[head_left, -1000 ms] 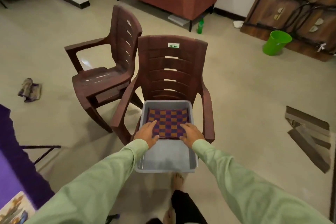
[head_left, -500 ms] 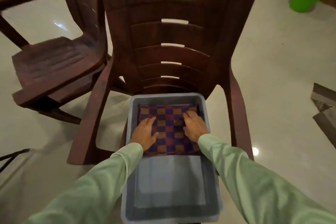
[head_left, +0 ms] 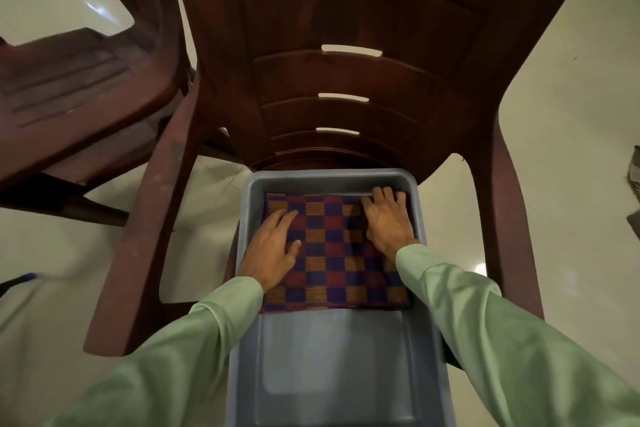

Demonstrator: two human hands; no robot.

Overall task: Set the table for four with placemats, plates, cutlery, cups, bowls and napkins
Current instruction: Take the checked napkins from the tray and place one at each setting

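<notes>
Left hand lies flat on the folded checked placemats, fingers straight. Right hand reaches their far edge, fingertips possibly hooked over it; cannot tell if it grips. Stack sits under both palms, at the far end of a grey tub on a brown chair. Task looks barely begun: nothing seen laid out. Table out of frame; number of mats unreadable; no plates, cutlery or cups visible.

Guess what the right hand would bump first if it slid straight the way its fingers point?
Most likely the far wall of the grey tub. The right hand lies on the checked placemats with its fingers pointing at that wall, close ahead. The brown chair rises just behind it.
</notes>
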